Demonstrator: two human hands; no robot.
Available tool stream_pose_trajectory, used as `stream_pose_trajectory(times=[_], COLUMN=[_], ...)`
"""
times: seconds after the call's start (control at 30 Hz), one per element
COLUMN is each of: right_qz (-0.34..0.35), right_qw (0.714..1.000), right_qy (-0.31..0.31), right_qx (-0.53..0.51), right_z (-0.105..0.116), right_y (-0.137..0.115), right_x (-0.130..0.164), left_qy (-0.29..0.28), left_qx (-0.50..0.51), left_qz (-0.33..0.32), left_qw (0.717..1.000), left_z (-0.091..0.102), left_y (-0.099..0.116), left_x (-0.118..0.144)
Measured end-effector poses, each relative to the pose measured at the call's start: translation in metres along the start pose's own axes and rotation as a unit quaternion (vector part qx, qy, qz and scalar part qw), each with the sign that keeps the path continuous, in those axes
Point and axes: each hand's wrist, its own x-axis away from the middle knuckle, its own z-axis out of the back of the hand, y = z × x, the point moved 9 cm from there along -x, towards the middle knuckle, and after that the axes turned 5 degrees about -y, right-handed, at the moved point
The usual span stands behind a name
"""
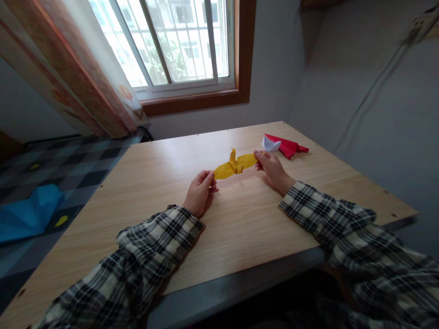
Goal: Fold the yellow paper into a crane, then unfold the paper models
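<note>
A yellow origami bird (236, 165) with spread wings and a small upright neck is stretched between my two hands, above the middle of the wooden table. The tip of its left wing is pinched between the thumb and fingers of my left hand (200, 189). My right hand (272, 170) pinches the tip of the other wing. Just beyond my right hand lie a white paper boat (270, 144) and a red folded paper plane (290, 145).
The light wooden table (144, 196) meets the wall and window (185, 45) at the back. On the left, a blue folded paper (32, 212) rests on a checked cloth (78, 178). A patterned curtain (78, 68) hangs there. A cable (363, 98) runs down the right wall.
</note>
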Motion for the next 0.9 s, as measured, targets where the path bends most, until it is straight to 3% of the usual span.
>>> stream_pose_trajectory(times=[0.23,0.47,0.67,0.9], right_qz=[-0.031,-0.104,-0.124,-0.205], right_qw=[0.999,0.979,0.962,0.947], right_qy=[0.031,0.128,0.177,0.212], right_qx=[-0.028,-0.121,-0.165,-0.126], right_z=[0.006,0.027,0.043,0.065], right_y=[0.004,0.017,0.020,0.031], right_x=[-0.001,-0.004,-0.005,-0.008], left_qy=[0.011,0.016,0.016,0.011], left_qx=[0.016,0.024,0.021,0.024], left_qz=[-0.005,0.010,0.007,0.009], left_qw=[1.000,1.000,1.000,1.000], left_z=[0.003,0.005,0.005,0.003], left_y=[0.000,0.001,0.002,0.002], left_x=[-0.002,-0.001,0.000,0.000])
